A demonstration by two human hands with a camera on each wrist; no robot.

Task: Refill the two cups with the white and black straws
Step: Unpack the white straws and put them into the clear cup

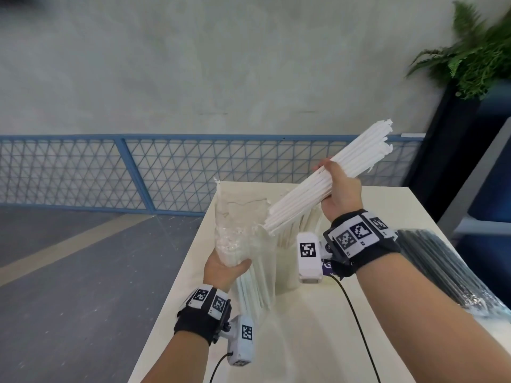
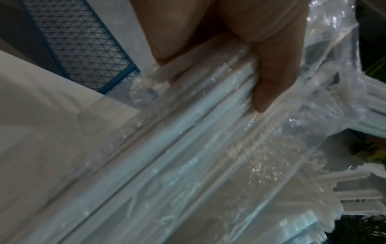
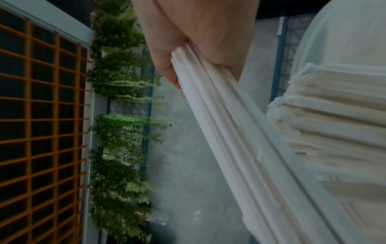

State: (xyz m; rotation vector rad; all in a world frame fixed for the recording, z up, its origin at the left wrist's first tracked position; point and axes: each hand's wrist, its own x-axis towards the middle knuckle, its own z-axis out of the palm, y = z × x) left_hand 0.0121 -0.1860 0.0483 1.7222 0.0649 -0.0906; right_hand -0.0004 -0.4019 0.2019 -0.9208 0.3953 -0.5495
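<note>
My right hand [image 1: 338, 189] grips a thick bundle of white straws [image 1: 293, 205] round its middle and holds it tilted above the table, upper end to the right. The right wrist view shows the right hand [image 3: 198, 41] wrapped round the bundle [image 3: 240, 132]. My left hand [image 1: 226, 268] holds a clear plastic bag [image 1: 237, 230] with more white straws inside, upright over the table's left edge. In the left wrist view, that hand's thumb [image 2: 269, 74] presses on the bag [image 2: 208, 148]. A clear cup [image 1: 286, 261] with white straws [image 3: 334, 123] stands behind the bundle, partly hidden.
A bag of black straws [image 1: 442, 272] lies on the white table [image 1: 304, 341] at the right, under my right forearm. A blue mesh fence [image 1: 110, 172] runs behind the table. A fern in a dark planter [image 1: 475, 51] stands at the far right.
</note>
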